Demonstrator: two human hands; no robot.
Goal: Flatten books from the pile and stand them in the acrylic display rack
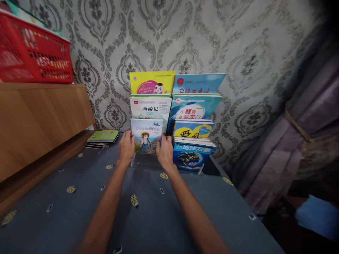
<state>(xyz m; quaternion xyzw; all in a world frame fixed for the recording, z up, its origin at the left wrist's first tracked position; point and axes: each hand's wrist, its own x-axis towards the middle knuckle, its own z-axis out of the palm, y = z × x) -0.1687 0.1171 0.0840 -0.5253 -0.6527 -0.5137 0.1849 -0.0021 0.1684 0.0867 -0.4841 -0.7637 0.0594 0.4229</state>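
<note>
One white-topped book point(146, 137), held at both edges
My left hand point(127, 146) and right hand point(165, 151) clasp it, fingertips apparently behind

Left hand point(127, 145) and right hand point(165, 150) are both showing bare. Left forearm point(108, 204) and right forearm point(193, 208) are running bare too, from the wrists point(168, 165) to where the view is cutting them off. Build: both are looking slim, narrowing at the wrists, widening toward the elbow ends. Outlines are reading smooth, gently tapered. Knuckles point(128, 137) are showing as small rounded bumps. Some fingertips are hiding; nails are reading too small to tell. Detail is blurring toward the elbow ends. Upper arms and clothing are sitting out of view.
</note>
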